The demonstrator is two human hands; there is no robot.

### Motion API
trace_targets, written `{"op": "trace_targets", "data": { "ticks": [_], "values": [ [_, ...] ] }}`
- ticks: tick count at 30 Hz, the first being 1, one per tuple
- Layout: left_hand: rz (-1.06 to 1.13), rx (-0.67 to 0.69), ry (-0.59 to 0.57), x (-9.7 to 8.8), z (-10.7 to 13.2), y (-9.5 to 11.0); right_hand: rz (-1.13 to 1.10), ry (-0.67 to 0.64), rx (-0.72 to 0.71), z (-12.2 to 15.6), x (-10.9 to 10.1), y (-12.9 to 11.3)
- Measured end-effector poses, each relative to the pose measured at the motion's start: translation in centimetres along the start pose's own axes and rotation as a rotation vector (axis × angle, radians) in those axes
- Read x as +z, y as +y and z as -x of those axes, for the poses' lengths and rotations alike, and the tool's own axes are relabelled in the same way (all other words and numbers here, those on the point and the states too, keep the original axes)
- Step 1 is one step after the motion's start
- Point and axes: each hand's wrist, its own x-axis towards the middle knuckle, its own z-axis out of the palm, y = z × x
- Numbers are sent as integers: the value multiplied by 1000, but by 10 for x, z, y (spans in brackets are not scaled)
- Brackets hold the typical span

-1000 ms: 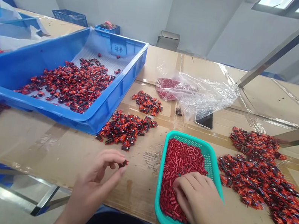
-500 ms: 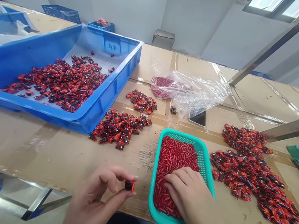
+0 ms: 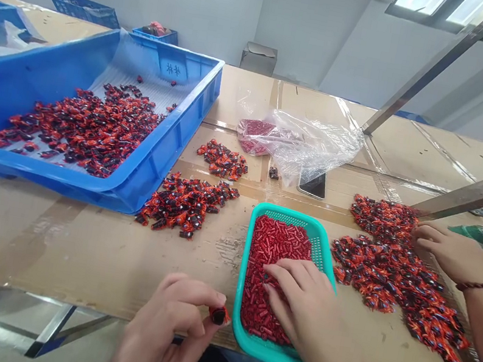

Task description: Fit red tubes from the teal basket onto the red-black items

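Note:
My left hand [image 3: 173, 324] pinches a small black component with orange-red wires [image 3: 218, 315] between thumb and fingertips, just left of the teal basket [image 3: 270, 359]. Loose red tubes [image 3: 274, 245] fill this perforated basket. Over its right rim reaches my right hand [image 3: 302, 299], thumb and fingers drawn together among the tubes; what lies between the fingertips is too small to make out. Finished-looking black and orange-red pieces lie in a heap [image 3: 186, 204] left of the basket, with a smaller heap [image 3: 223, 160] behind it.
A large blue crate [image 3: 167, 150] of similar pieces stands at left. Behind the basket lie a clear plastic bag [image 3: 312, 143] and a phone [image 3: 314, 184]. At right, another person's hand [image 3: 441, 248] touches a long heap of wired pieces [image 3: 397, 275], near a metal post [image 3: 436, 71].
My left hand has moved right with the component, closer to the basket. My right hand stays among the tubes. Another person's hand has come in from the right onto the heap.

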Motion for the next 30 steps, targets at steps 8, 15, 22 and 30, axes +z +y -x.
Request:
{"op": "trace_targets", "data": {
  "ticks": [8,15,22,30],
  "values": [
    [-2,6,-11,2,0,4,31,-21,-33,2,9,8],
    [-33,21,-43,3,-1,9,-567,99,30,-4,-29,-15],
    [-113,83,-69,6,4,10,-772,197,-141,-10,-45,-47],
    [-156,103,-26,6,1,19,-671,198,-131,-7,-41,-51]
  ]
}}
